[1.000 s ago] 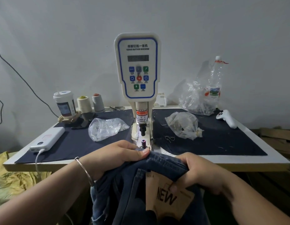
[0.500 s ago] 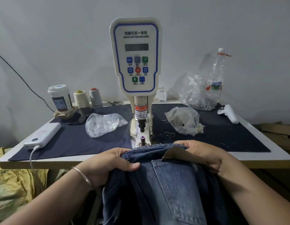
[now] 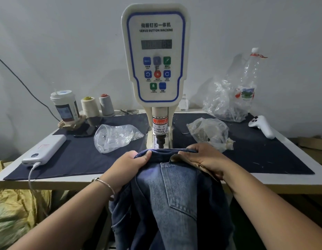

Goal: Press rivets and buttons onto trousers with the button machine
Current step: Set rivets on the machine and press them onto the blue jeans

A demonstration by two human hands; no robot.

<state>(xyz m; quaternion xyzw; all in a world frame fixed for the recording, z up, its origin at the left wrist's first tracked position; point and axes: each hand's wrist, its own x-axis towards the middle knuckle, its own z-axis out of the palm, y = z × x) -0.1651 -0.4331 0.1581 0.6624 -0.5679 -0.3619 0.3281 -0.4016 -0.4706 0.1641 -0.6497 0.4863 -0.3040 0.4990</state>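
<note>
Your left hand (image 3: 128, 166) grips the top edge of the denim trousers (image 3: 172, 201) at centre frame, thumb on top and fingers curled under the fold, a thin bangle (image 3: 104, 183) on that wrist. Your right hand (image 3: 205, 160) clamps the same edge just to the right, fingers bent over the cloth and a brown card tag (image 3: 198, 164) whose print you cannot read from here. The two hands sit apart, with the waistband stretched between them directly under the black punch of the servo button machine (image 3: 155, 56), which rises through the middle of the frame; the die below the punch is hidden by the denim. The rest of the trousers hangs off the table edge (image 3: 66, 184) toward the bottom of the frame, a back pocket facing up. Left of the machine lies a clear plastic bag (image 3: 117, 137) holding a few small metal pieces, too small to identify. Right of it, a crumpled bag (image 3: 209, 132) holds pale and dark bits you cannot make out, and behind that, at right, a larger clear bag (image 3: 227, 101) with dark contents leans against a plastic bottle (image 3: 250, 76). At far right is a white handheld controller (image 3: 263, 125). At left stand a lidded paper cup (image 3: 65, 106), two thread cones (image 3: 97, 105) and a white power bank (image 3: 45, 148) with a cable plugged in.
</note>
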